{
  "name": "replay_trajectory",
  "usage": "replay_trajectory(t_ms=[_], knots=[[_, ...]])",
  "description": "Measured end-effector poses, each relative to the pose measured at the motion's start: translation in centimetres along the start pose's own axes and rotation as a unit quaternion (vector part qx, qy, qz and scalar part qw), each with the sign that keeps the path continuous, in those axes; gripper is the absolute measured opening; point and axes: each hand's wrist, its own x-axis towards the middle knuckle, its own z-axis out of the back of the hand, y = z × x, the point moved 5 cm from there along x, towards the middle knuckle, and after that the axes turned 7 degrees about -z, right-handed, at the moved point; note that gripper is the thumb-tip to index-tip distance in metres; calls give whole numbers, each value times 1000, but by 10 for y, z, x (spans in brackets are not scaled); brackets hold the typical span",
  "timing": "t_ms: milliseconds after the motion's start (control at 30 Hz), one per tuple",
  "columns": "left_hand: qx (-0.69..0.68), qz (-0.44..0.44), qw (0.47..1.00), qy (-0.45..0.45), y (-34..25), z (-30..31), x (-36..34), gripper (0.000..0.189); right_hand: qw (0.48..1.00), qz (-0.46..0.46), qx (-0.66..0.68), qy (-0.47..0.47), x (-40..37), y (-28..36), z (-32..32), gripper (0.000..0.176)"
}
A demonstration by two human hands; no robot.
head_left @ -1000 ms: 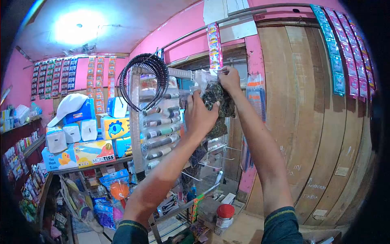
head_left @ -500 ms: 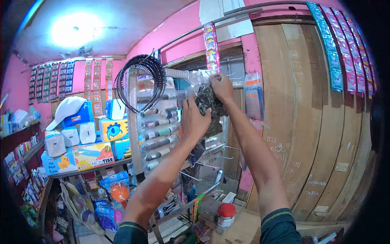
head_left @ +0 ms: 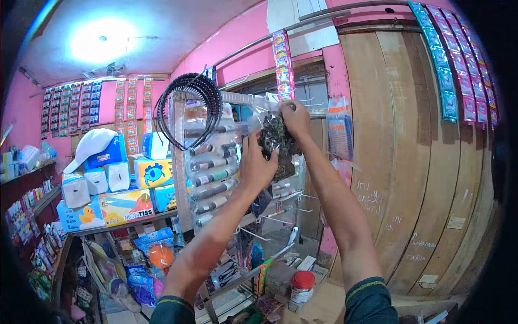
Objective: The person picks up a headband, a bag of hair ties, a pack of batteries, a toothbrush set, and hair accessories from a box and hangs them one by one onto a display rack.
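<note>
A clear plastic bag with dark contents point(head_left: 274, 135) hangs at the top of a metal display rack point(head_left: 237, 98). My right hand point(head_left: 295, 121) pinches the bag's upper right edge near the rack's top bar. Against the bag's lower left side rests my left hand point(head_left: 258, 162), its thumb and fingers curved around the plastic. Just left of my hands, black headbands point(head_left: 189, 110) hang on the rack's corner. Rows of packaged tubes point(head_left: 216, 176) hang below them. What exactly fills the bag is too small to tell.
Tissue packs point(head_left: 127, 208) and a white cap point(head_left: 93, 146) sit on a shelf at left. A jar with a red lid point(head_left: 302, 286) stands low in front. Sachet strips point(head_left: 283, 65) hang overhead. Bare metal hooks point(head_left: 280, 218) stick out below the bag. Wooden planks point(head_left: 410, 162) form the right wall.
Both hands stay at the bag, with only slight shifts of the fingers. The bag's dark contents have changed shape a little, and the whole view has moved slightly.
</note>
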Motion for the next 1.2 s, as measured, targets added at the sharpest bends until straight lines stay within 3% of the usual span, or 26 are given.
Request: replay_trajectory(t_ms=[233, 300, 533, 600, 667, 700, 833, 1000, 1200], knots=[[-55, 18, 998, 16, -31, 41, -39, 63, 997, 65, -10, -36, -39, 22, 62, 39], [-91, 69, 993, 40, -46, 61, -62, 60, 997, 72, -38, 7, -55, 28, 86, 39], [-234, 119, 961, 91, -87, 103, -143, 50, 972, 11, -67, 226, -160, 43, 184, 43], [-273, 120, 950, 91, -100, 105, -168, 47, 958, 53, -139, 243, -202, 58, 217, 43], [-323, 115, 936, 81, -113, 104, -198, 44, 926, 29, -257, 275, -243, 85, 246, 42], [-360, 145, 917, 96, -119, 97, -211, 43, 903, 13, -315, 291, -263, 93, 259, 42], [-484, 240, 821, 184, -140, 62, -272, 34, 889, -122, -309, 314, -333, 101, 311, 43], [-560, 327, 695, 311, -177, 15, -351, 24, 841, -306, -363, 261, -426, 101, 387, 46], [-625, 343, 584, 389, -251, -24, -415, 18, 841, -335, -395, 158, -502, 113, 447, 36]])
